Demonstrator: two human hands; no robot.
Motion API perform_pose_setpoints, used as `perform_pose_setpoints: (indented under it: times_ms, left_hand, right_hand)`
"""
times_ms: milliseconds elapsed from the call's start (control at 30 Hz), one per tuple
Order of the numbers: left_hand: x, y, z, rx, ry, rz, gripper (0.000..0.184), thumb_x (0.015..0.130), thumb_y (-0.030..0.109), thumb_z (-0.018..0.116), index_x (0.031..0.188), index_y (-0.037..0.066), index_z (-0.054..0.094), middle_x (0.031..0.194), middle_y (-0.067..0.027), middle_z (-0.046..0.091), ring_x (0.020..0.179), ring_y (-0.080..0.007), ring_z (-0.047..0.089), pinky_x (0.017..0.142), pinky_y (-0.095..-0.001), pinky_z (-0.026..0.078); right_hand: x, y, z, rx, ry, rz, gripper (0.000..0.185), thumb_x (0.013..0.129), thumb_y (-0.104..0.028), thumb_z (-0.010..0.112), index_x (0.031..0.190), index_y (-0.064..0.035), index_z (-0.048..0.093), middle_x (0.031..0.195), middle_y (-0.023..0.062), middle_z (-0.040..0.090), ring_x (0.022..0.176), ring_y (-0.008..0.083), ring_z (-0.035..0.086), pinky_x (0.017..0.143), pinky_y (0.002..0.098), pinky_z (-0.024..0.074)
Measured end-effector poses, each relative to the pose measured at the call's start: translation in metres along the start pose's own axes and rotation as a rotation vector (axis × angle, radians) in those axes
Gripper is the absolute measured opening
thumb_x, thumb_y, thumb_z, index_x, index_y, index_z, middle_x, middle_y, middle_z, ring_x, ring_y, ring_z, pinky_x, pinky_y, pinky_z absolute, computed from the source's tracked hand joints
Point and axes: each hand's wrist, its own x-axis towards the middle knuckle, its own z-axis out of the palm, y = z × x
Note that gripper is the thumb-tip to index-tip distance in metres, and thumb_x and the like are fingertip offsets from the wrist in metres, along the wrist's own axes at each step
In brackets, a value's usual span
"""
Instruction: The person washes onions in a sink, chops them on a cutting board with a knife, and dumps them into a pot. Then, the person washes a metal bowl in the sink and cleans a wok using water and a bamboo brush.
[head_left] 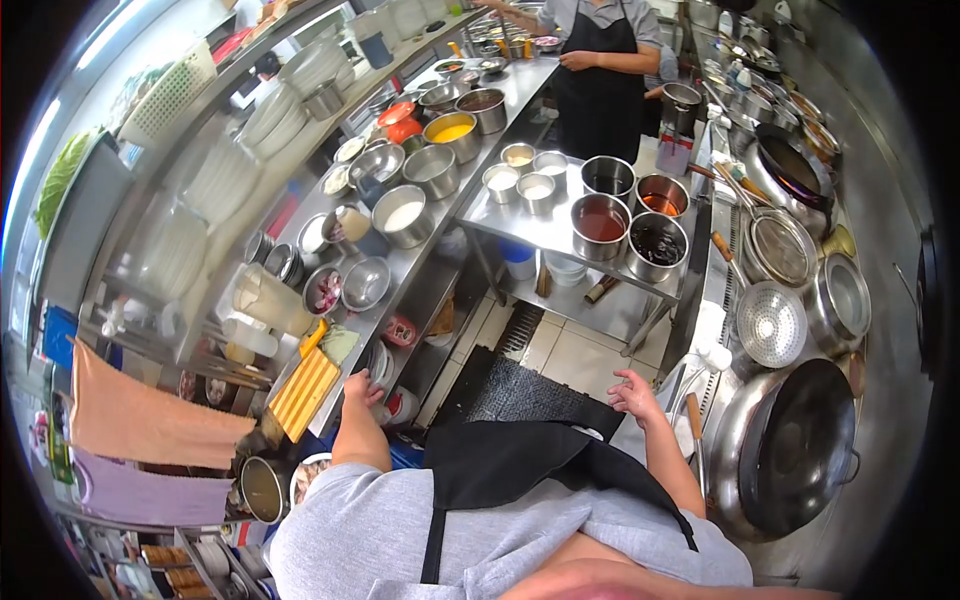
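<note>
My left hand point(362, 389) is beside the front edge of the steel counter, just right of a striped wooden cutting board point(304, 393). Its fingers are apart and nothing shows in them. A yellow-handled knife point(314, 338) lies at the board's top end. My right hand point(635, 395) hangs in the air left of the stove, fingers spread and holding nothing. To its right are a wooden-handled utensil point(694, 416) and a large dark wok point(803, 447). A perforated ladle point(771, 323) rests above the wok.
A steel table point(540, 222) with pots of sauces and powders stands ahead. Beyond it is a co-worker in a black apron point(597, 80). Bowls and pots line the left counter point(425, 240). A black mat point(520, 388) covers part of the floor.
</note>
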Motion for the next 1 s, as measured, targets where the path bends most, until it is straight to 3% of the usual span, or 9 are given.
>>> perform_pose_setpoints:
  times_ms: [67,133,200,267,400,467,567,733,1000]
  left_hand:
    - [-0.01,-0.019,-0.022,0.021,-0.03,-0.026,0.043,0.092,0.027,0.06,0.128,0.007,0.049,0.117,-0.0129,0.053,0.102,-0.0373,0.06,0.077,-0.0524,0.055]
    - [-0.071,-0.025,-0.007,0.307,0.214,-0.054,0.036,0.091,0.027,0.06,0.12,0.007,0.053,0.103,-0.0096,0.057,0.095,-0.0349,0.062,0.074,-0.0522,0.055]
    - [-0.042,-0.063,-0.024,0.423,0.555,-0.19,0.035,0.091,0.028,0.061,0.119,0.009,0.055,0.1,-0.0092,0.059,0.092,-0.0341,0.063,0.074,-0.0525,0.054]
    - [-0.077,-0.07,-0.057,0.173,0.062,-0.266,0.038,0.091,0.029,0.062,0.123,0.011,0.055,0.107,-0.0107,0.06,0.093,-0.0344,0.063,0.074,-0.0529,0.054]
    - [-0.126,-0.058,-0.049,0.266,0.187,-0.249,0.042,0.091,0.029,0.061,0.128,0.013,0.053,0.117,-0.0129,0.06,0.098,-0.0348,0.062,0.077,-0.0541,0.053]
    - [-0.117,-0.069,-0.076,0.26,0.059,-0.239,0.042,0.092,0.028,0.06,0.13,0.013,0.052,0.121,-0.0132,0.058,0.103,-0.0354,0.061,0.079,-0.055,0.052]
    - [-0.107,-0.081,-0.106,0.231,0.073,-0.139,0.039,0.092,0.029,0.059,0.127,0.012,0.052,0.113,-0.0106,0.057,0.097,-0.0331,0.061,0.078,-0.0541,0.052]
    - [-0.188,-0.064,-0.075,0.293,0.253,-0.183,0.036,0.093,0.028,0.058,0.125,0.012,0.051,0.112,-0.0086,0.058,0.095,-0.0312,0.062,0.079,-0.053,0.052]
    - [-0.149,-0.092,-0.083,0.354,0.222,-0.312,0.036,0.094,0.026,0.057,0.126,0.009,0.054,0.123,-0.0115,0.058,0.095,-0.03,0.062,0.082,-0.0537,0.052]
  right_hand:
    - [0.007,0.005,0.007,0.123,-0.05,0.07,0.046,0.09,-0.007,0.053,0.135,-0.0083,0.045,0.098,0.0125,0.064,0.076,0.019,0.066,0.062,0.0291,0.0535]
    - [0.014,0.015,0.018,0.139,-0.089,0.124,0.045,0.09,-0.006,0.053,0.135,-0.0089,0.044,0.098,0.0127,0.064,0.076,0.0195,0.066,0.061,0.0297,0.0539]
    - [0.022,0.024,0.026,0.157,-0.116,0.17,0.045,0.091,-0.006,0.052,0.134,-0.0095,0.044,0.098,0.0129,0.063,0.076,0.02,0.066,0.061,0.0303,0.0542]
    - [0.031,0.042,0.036,0.157,-0.149,0.252,0.044,0.09,-0.004,0.052,0.133,-0.0105,0.044,0.098,0.0132,0.063,0.075,0.0204,0.066,0.061,0.0313,0.0547]
    - [0.047,0.069,0.048,0.189,-0.173,0.371,0.047,0.089,0.001,0.05,0.134,-0.0108,0.044,0.097,0.0141,0.063,0.074,0.0224,0.065,0.062,0.033,0.055]
    - [0.051,0.067,0.055,0.141,-0.215,0.389,0.051,0.089,0.003,0.046,0.137,-0.0106,0.04,0.097,0.0167,0.064,0.074,0.0235,0.065,0.062,0.0336,0.0549]
    - [0.06,0.059,0.063,0.126,-0.354,0.358,0.054,0.09,0.005,0.042,0.141,-0.0098,0.035,0.094,0.0204,0.067,0.073,0.022,0.066,0.062,0.0323,0.0539]
    - [0.075,0.054,0.068,0.024,-0.335,0.366,0.051,0.088,0.005,0.042,0.136,-0.011,0.041,0.081,0.0162,0.067,0.064,0.0203,0.064,0.057,0.0318,0.052]
    - [0.066,0.074,0.058,-0.017,-0.15,0.435,0.041,0.089,-0.002,0.038,0.125,-0.0142,0.054,0.059,0.0087,0.057,0.046,0.0184,0.055,0.041,0.0332,0.0437]
